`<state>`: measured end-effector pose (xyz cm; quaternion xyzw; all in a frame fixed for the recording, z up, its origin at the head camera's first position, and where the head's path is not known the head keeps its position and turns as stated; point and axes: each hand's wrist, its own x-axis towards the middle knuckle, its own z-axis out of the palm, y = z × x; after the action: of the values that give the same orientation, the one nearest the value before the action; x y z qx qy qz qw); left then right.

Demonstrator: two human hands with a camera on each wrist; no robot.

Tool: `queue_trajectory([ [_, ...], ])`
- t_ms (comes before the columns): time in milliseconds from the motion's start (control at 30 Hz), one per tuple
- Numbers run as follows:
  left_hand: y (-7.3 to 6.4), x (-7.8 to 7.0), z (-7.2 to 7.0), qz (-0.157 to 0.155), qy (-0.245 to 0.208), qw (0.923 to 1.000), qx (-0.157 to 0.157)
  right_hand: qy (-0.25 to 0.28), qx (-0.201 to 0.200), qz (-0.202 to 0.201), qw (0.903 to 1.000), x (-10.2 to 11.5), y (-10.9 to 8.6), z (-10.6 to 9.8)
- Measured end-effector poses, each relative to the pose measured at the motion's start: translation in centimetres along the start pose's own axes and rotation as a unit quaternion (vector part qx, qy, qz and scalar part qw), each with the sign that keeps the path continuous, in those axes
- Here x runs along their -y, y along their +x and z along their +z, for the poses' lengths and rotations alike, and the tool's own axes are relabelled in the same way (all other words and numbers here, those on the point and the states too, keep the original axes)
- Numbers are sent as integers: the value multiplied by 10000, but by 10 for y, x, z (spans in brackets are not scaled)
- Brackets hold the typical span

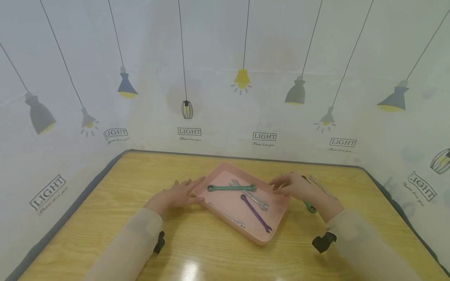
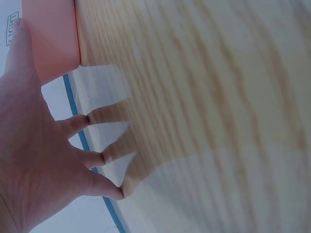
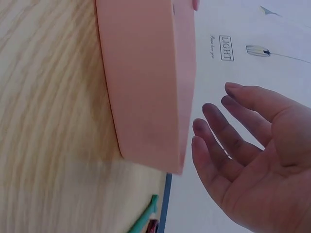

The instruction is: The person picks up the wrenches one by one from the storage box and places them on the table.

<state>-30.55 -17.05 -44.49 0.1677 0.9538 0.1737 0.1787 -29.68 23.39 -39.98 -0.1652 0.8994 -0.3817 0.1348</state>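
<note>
First: Report position of the tray.

Second: Flat on the table, turned with one corner toward the near edge. Pink, with a raised wall all round; by judgement, walled to keep loose contents together.

First: Left hand?

Second: At the tray's left corner, fingers spread wide, nothing gripped. Thumb alongside the pink wall in the left wrist view. Judged placed there to steady the tray.

First: Right hand?

Second: At the tray's right side, fingers loosely bent and parted, nothing between them. Contact with the rim: cannot tell. Judged poised there for easy reach of tray and tools alike.

First: Count contents.

Second: Four wrenches. One green wrench, laid across one silver wrench; one purple wrench; one slim wrench, also silver, along the near left wall. Angles mixed; no deliberate order apparent.

First: Outside the tray?

Second: At least two on the table, to the right: one green tool, partly hidden, and one thin silver tool. Also one dark item, too covered to identify. Full total not certifiable.
</note>
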Motion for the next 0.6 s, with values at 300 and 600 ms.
queue_trajectory([
  [300,-1,2,1,61,-42,10000,-23,303,109,-117,9994,0,21,32],
  [600,0,3,2,7,-38,10000,-74,-177,430,-185,9987,4,23,57],
])
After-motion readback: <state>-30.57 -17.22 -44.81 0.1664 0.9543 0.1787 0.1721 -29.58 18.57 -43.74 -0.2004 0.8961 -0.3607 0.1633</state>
